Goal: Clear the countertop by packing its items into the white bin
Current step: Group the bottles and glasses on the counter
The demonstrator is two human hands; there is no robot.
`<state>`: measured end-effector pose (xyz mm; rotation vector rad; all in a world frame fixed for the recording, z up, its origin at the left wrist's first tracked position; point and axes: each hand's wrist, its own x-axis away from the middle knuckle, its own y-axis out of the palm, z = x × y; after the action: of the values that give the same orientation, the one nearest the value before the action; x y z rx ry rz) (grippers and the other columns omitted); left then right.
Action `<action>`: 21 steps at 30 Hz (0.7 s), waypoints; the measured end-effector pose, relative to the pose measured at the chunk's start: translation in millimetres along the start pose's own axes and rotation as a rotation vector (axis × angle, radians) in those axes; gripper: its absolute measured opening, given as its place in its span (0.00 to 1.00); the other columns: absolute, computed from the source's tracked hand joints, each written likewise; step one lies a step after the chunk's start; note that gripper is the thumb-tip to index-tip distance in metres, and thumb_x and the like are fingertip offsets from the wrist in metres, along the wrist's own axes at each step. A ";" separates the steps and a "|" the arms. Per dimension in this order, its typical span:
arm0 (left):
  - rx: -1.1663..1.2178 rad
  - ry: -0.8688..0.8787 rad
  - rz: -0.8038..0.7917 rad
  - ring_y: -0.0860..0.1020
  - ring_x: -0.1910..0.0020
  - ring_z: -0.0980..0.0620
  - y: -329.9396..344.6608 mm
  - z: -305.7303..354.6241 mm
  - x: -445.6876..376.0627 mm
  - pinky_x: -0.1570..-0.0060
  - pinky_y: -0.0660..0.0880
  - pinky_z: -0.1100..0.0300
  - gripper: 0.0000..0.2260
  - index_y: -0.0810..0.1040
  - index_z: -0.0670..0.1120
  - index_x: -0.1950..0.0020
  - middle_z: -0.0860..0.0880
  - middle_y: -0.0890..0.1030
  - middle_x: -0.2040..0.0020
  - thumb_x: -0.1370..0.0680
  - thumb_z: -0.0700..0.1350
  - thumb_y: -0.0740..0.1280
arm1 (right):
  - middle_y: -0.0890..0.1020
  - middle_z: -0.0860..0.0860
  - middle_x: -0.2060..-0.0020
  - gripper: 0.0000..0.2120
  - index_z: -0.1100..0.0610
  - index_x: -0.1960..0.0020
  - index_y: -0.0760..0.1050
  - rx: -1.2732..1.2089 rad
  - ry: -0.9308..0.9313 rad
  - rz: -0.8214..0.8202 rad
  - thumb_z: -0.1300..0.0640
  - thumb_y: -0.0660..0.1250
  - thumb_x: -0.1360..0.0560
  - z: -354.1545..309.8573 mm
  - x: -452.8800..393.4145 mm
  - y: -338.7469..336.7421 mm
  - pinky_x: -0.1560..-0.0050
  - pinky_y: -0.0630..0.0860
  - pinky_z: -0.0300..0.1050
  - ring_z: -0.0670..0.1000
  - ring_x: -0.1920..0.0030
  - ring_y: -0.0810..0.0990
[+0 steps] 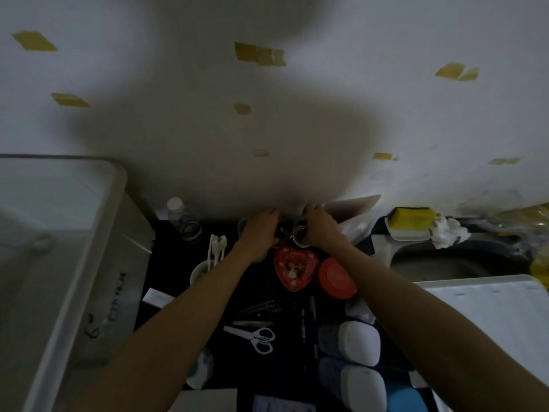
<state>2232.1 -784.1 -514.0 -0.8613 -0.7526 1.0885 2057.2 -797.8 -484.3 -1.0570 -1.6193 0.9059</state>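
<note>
Cases (358, 341): nearest you, two white-lidded cases lie side by side at the right of the dark tabletop (166, 257). They look rigid and light; you can take each across its short sides.
Scissors (255, 337): white-handled, flat on the tabletop, near the cases. Stiff and thin, so pinch them at the handle loops, blades closed.
Heart tin (294, 267): red, heart-shaped, mid-tabletop, touching an orange lidded tub (337, 278) on its right. Both look stiff and light; the tin's lid may be loose, so grip from the sides rather than the top.
Cup (199, 270): small and white, with white spoons (217, 248) standing in it, left of your left forearm. Lift it by the wall and keep it upright or the spoons tip out.
Left hand (261, 230): curled round a small clear jar (282, 230) at the back, by the wall.
Right hand (318, 227): curled round a second clear jar (298, 231), just beside the first. They look like glass, so hard, smooth and breakable; hold each round the body and do not knock them together. In this dim light you cannot tell the contents.
Bottle (182, 220): clear plastic, white cap, far left; light, and it may dent if squeezed.
Bin (62, 233): white, open, at your left beside the tabletop; set the jars down inside rather than dropping them.
</note>
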 end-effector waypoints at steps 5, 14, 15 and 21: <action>0.036 0.000 0.006 0.75 0.40 0.42 -28.6 -6.7 -0.5 0.44 0.74 0.51 0.24 0.73 0.42 0.36 0.42 0.75 0.37 0.29 0.44 0.74 | 0.75 0.58 0.38 0.38 0.60 0.30 0.65 -0.054 0.011 -0.037 0.48 0.77 0.33 5.7 2.8 14.0 0.48 0.79 0.51 0.59 0.42 0.79; 0.145 -0.179 0.334 0.78 0.46 0.42 -137.8 -79.2 43.2 0.43 0.74 0.51 0.14 0.78 0.42 0.45 0.41 0.79 0.46 0.30 0.37 0.73 | 0.72 0.60 0.35 0.29 0.61 0.30 0.66 0.124 -0.128 0.052 0.60 0.71 0.28 -29.4 0.2 -9.4 0.43 0.77 0.53 0.60 0.38 0.75; 0.098 -0.203 0.372 0.77 0.45 0.41 -144.2 -89.6 51.6 0.43 0.74 0.50 0.16 0.78 0.42 0.44 0.40 0.79 0.45 0.31 0.37 0.74 | 0.72 0.59 0.36 0.28 0.60 0.31 0.67 0.099 -0.225 0.087 0.61 0.71 0.29 -42.4 0.4 -11.9 0.43 0.76 0.53 0.60 0.38 0.75; 0.187 -0.476 0.352 0.72 0.36 0.38 -127.8 -127.5 77.8 0.37 0.71 0.49 0.36 0.70 0.41 0.31 0.37 0.72 0.34 0.36 0.41 0.80 | 0.64 0.59 0.28 0.56 0.58 0.23 0.55 0.300 -0.477 -0.191 0.51 0.83 0.42 -101.3 -3.6 10.6 0.34 0.70 0.53 0.61 0.31 0.68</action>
<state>2418.5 -765.6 -454.5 -0.5890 -0.8904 1.6858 2157.7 -789.8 -468.9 -0.4886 -1.8542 1.2879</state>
